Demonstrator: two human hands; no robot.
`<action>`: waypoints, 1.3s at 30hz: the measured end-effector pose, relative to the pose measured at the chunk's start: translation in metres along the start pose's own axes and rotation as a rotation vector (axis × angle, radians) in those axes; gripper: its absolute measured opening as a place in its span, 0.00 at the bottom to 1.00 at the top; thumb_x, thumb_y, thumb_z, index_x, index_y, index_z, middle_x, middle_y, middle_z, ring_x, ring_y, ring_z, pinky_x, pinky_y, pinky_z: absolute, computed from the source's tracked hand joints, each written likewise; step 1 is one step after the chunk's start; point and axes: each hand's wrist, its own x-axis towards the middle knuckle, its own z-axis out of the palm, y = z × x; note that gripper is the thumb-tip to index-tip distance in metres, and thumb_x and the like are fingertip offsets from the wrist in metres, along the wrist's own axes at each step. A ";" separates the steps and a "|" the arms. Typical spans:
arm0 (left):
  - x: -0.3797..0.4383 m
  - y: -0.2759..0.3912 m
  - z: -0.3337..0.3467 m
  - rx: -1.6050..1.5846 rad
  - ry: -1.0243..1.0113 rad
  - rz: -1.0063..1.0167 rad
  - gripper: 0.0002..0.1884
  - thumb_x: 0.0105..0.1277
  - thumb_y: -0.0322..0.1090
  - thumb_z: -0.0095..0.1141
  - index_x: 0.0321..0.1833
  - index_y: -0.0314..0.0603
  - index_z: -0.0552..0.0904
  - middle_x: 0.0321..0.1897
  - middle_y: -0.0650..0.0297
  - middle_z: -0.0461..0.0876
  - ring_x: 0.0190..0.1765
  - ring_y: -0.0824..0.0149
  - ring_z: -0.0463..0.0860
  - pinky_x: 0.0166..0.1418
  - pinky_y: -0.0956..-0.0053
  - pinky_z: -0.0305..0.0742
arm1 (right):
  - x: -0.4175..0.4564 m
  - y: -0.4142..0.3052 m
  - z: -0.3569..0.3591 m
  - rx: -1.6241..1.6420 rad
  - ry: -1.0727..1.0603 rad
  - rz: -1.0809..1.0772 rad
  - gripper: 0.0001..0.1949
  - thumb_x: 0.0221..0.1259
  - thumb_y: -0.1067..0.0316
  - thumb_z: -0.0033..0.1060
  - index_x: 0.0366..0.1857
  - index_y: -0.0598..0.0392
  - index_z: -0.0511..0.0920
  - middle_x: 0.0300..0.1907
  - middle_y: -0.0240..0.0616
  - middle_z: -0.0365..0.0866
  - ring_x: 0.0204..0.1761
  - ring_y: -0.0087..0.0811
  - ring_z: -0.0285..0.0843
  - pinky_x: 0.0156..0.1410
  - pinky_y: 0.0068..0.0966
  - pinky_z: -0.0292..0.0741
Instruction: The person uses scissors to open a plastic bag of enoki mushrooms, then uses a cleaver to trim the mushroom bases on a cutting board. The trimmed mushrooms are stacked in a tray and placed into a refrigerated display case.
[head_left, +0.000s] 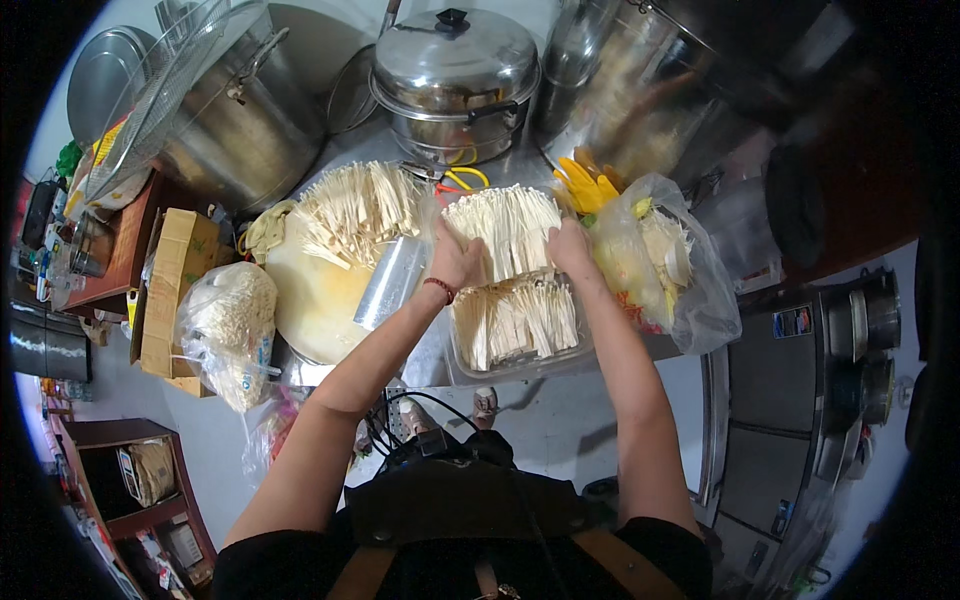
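Observation:
A clear plastic tub (459, 369) holds two rows of enoki mushrooms. My left hand (455, 259), with a beaded bracelet at the wrist, presses the left side of the far row of enoki mushrooms (517, 225). At that row's right side is my right hand (569, 246), so the bunch sits between both hands. The near row of enoki mushrooms (517, 319) lies in the front half of the tub. To the left, more loose enoki (364, 214) is heaped on a round cutting board (311, 300). A cleaver (388, 283) rests flat at the board's right edge.
Bagged enoki (229, 315) stands left of the board. A plastic bag with trimmings (667, 262) lies right of the tub. Behind are yellow gloves (585, 186), scissors with yellow handles (466, 178), a lidded steamer pot (454, 82) and a tall stockpot (240, 127).

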 end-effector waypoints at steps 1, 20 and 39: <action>-0.004 0.005 -0.001 0.097 0.043 0.061 0.40 0.55 0.31 0.59 0.65 0.24 0.50 0.53 0.39 0.68 0.53 0.47 0.73 0.58 0.67 0.68 | -0.002 -0.002 -0.003 -0.085 -0.013 0.009 0.16 0.54 0.64 0.53 0.39 0.67 0.75 0.39 0.62 0.77 0.47 0.53 0.75 0.51 0.39 0.72; -0.037 0.011 -0.003 0.450 -0.067 0.527 0.31 0.54 0.28 0.56 0.64 0.38 0.64 0.62 0.40 0.58 0.63 0.41 0.61 0.65 0.56 0.60 | -0.042 0.001 0.019 0.078 0.093 -0.370 0.15 0.48 0.71 0.53 0.42 0.64 0.75 0.40 0.53 0.75 0.40 0.51 0.75 0.47 0.42 0.72; -0.120 0.004 -0.174 0.562 0.098 0.406 0.11 0.50 0.22 0.53 0.38 0.38 0.77 0.38 0.54 0.77 0.42 0.52 0.77 0.47 0.65 0.73 | -0.104 -0.097 0.045 0.356 -0.059 -0.606 0.07 0.55 0.71 0.55 0.35 0.61 0.78 0.33 0.46 0.77 0.31 0.38 0.77 0.32 0.30 0.73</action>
